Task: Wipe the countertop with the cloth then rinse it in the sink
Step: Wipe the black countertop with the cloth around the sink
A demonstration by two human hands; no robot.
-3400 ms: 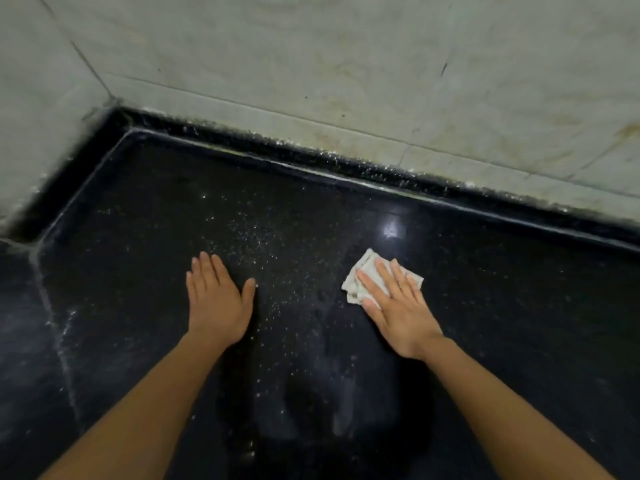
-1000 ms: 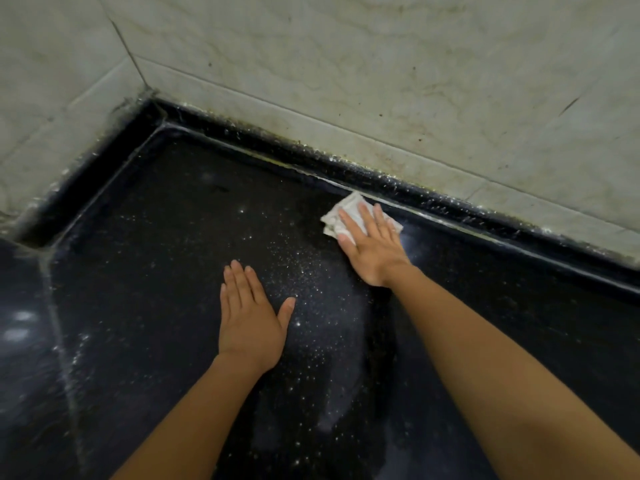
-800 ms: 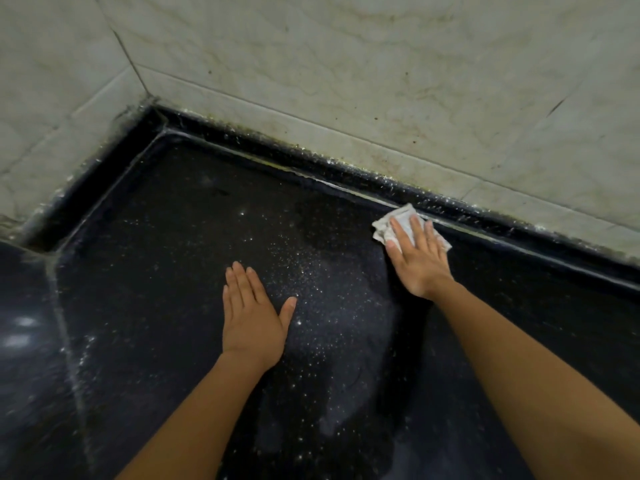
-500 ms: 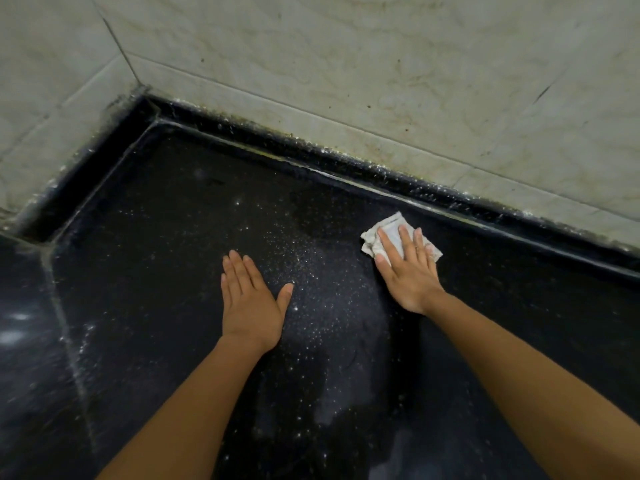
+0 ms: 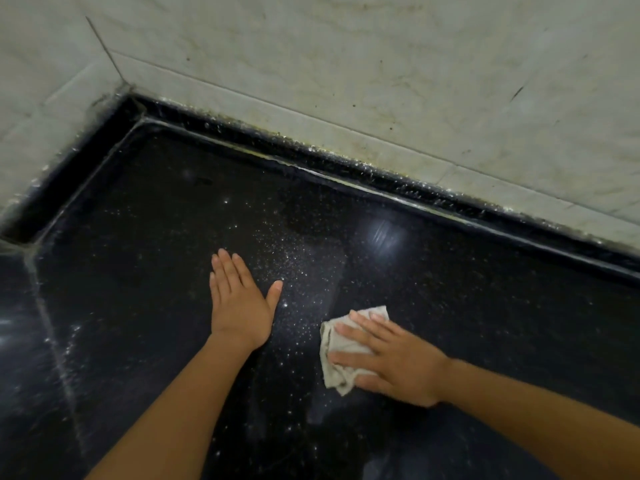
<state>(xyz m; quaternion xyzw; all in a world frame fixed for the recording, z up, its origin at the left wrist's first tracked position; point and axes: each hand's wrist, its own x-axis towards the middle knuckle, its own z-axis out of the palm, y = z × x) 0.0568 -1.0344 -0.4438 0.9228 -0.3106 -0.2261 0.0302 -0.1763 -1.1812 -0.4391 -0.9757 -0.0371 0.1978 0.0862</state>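
Left hand (image 5: pixel 239 306): flat on the countertop (image 5: pixel 138 237), palm down, fingers straight and close together, thumb out to the side. It holds nothing. I take it to be my brace, carrying my weight so the other arm is free to sweep.

Speckled patch (image 5: pixel 294 271): pale flecks begin just past my left thumb and trail down between my two hands. I cannot tell whether they are grit or droplets. They lie on the fingertip side of my working hand, so I judge them the next ground to cover.

Cloth (image 5: pixel 341 379): a pale, crumpled rag lying on the stone under my right fingers. It bunches out beyond my fingertips and below my thumb. Bunched like this it gives me a thick pad to bear down on.

Right hand (image 5: pixel 401 368): laid over the cloth with fingers (image 5: pixel 360 332) straight and a little spread, pressing down rather than pinching. A flat press spreads the load and should make the rag travel with my palm.

Glare (image 5: pixel 384 233): a streaked shine on the stone beyond my right hand, probably a damp film.

Raised black lip (image 5: pixel 381 174): well beyond both hands, at the foot of the tiled wall (image 5: pixel 381 81).

Sink: not in view, so I judge the rinse not yet begun.
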